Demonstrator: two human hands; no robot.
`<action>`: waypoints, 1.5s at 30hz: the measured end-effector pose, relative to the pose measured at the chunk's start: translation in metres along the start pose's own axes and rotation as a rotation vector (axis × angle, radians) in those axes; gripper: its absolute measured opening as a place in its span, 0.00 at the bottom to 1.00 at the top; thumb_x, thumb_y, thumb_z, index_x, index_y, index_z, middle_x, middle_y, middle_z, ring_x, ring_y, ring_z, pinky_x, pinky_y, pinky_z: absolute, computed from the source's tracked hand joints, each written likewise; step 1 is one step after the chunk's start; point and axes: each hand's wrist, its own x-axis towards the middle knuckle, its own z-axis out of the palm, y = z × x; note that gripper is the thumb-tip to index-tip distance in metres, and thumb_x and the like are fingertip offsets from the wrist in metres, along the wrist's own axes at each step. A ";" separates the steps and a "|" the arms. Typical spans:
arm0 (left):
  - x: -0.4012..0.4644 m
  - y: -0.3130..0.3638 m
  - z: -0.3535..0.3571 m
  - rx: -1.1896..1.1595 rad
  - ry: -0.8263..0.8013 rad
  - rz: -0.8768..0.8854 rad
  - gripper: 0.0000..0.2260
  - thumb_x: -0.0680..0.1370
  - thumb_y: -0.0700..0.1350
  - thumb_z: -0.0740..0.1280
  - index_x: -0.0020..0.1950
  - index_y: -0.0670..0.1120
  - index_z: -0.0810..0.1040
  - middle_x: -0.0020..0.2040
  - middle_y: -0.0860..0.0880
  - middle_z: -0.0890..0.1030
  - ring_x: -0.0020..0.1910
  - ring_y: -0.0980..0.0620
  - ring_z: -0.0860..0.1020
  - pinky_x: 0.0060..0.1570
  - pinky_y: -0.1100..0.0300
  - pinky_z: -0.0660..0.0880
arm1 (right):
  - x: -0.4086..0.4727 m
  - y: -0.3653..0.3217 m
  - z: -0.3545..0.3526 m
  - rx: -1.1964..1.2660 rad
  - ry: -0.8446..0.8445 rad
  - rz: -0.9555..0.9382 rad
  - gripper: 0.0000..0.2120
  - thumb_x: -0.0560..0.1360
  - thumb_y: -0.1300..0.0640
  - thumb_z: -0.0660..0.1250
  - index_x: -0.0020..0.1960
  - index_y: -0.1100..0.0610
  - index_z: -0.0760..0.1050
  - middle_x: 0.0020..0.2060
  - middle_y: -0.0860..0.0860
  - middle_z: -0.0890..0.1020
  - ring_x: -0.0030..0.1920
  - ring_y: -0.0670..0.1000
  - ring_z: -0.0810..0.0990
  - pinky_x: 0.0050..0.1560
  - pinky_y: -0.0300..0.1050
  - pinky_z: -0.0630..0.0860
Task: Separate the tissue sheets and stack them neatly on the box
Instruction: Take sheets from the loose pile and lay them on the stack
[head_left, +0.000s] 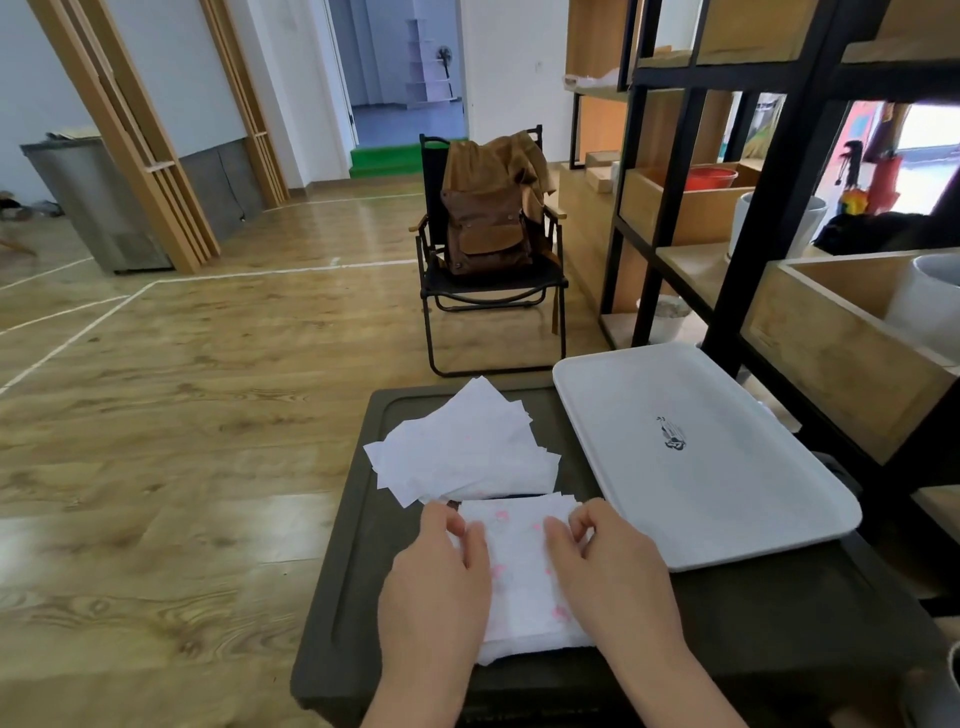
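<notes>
A dark box with a flat lid stands in front of me. On its near part lies a thick stack of white tissue sheets with pink marks. My left hand rests on the stack's left side, fingers curled at the top sheet's edge. My right hand lies on the right side, its fingertips pinching the top sheet near the far right corner. Beyond the stack, a loose fanned pile of separated tissue sheets lies on the lid.
A white plastic tray lies on the box's right part, overhanging its far edge. A black and wood shelf unit stands close on the right. A black folding chair with a brown backpack stands beyond the box on the wooden floor.
</notes>
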 end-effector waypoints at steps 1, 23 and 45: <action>0.003 -0.002 0.000 0.032 -0.008 -0.010 0.09 0.80 0.58 0.60 0.45 0.56 0.65 0.31 0.54 0.75 0.30 0.59 0.73 0.26 0.64 0.62 | -0.001 0.000 0.001 -0.009 -0.001 0.009 0.14 0.76 0.41 0.62 0.38 0.48 0.65 0.30 0.46 0.76 0.32 0.45 0.75 0.30 0.37 0.69; 0.128 -0.016 0.000 0.045 0.098 0.370 0.05 0.78 0.45 0.69 0.50 0.49 0.85 0.41 0.54 0.82 0.39 0.55 0.75 0.35 0.67 0.64 | 0.001 0.003 0.008 0.139 -0.041 0.019 0.11 0.76 0.44 0.63 0.41 0.45 0.62 0.33 0.48 0.77 0.30 0.48 0.80 0.36 0.47 0.79; 0.121 -0.015 -0.004 0.233 -0.089 0.200 0.12 0.73 0.52 0.71 0.56 0.55 0.78 0.51 0.56 0.81 0.53 0.52 0.73 0.54 0.57 0.71 | 0.002 -0.004 0.000 0.108 -0.054 0.014 0.12 0.77 0.47 0.64 0.40 0.47 0.64 0.37 0.47 0.77 0.27 0.47 0.79 0.29 0.42 0.78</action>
